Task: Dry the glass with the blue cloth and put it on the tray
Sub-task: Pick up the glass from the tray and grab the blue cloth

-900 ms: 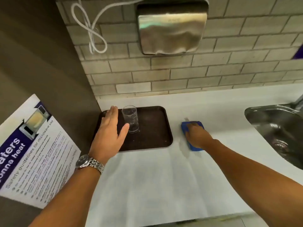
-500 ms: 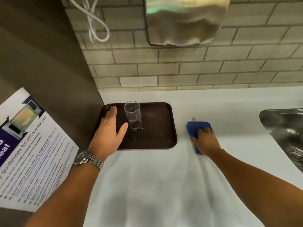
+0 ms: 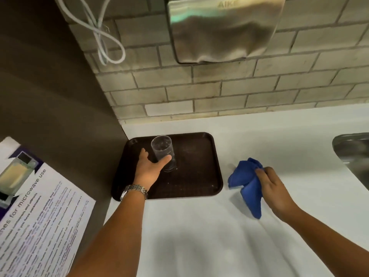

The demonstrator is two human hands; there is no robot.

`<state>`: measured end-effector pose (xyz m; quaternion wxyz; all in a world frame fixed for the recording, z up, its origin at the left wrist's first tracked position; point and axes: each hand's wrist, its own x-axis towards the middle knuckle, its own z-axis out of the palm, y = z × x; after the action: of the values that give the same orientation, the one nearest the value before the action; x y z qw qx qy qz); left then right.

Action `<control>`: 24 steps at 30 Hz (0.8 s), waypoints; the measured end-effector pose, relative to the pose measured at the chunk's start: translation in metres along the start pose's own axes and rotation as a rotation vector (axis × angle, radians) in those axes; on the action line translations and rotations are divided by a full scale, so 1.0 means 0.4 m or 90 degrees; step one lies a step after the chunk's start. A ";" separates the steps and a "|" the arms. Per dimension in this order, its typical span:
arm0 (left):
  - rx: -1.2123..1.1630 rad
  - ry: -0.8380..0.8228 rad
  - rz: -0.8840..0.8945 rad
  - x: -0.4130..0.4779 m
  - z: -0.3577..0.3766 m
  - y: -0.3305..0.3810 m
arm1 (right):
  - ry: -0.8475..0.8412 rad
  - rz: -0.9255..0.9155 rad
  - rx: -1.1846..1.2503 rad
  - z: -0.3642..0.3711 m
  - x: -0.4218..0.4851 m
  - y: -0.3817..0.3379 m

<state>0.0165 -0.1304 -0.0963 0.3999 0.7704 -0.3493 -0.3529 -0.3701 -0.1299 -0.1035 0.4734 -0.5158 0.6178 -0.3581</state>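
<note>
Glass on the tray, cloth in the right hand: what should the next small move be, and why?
Probably close the left hand around the glass and lift it toward the blue cloth. The glass stands upright on the brown tray, the thumb touching it and the fingers open, while the right hand holds the cloth bunched above the counter.

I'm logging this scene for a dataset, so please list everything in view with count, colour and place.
glass: 1, clear, upright on tray's left half
tray: 1, dark brown, counter by the side panel
cloth: 1, blue, lifted in right hand
counter: 1, white
sink: 1, steel, right edge
hand dryer: 1, steel, tiled wall
cable: 1, white, wall
poster: 1, white and purple, left panel
watch: 1, silver, left wrist
left hand: around glass
right hand: gripping cloth
</note>
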 end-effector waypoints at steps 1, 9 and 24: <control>0.005 -0.005 0.000 0.011 0.006 0.003 | -0.004 0.018 0.035 0.001 -0.013 0.007; -0.029 -0.022 0.028 0.042 0.058 0.012 | -0.004 0.159 0.211 0.025 -0.049 0.045; -0.590 -0.143 -0.156 -0.133 0.077 0.065 | -0.176 0.134 0.413 0.108 0.014 -0.123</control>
<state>-0.0426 -0.1094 -0.0733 0.6163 0.5040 -0.1035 -0.5963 -0.3143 -0.1436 -0.0717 0.7257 -0.3160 0.4519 -0.4115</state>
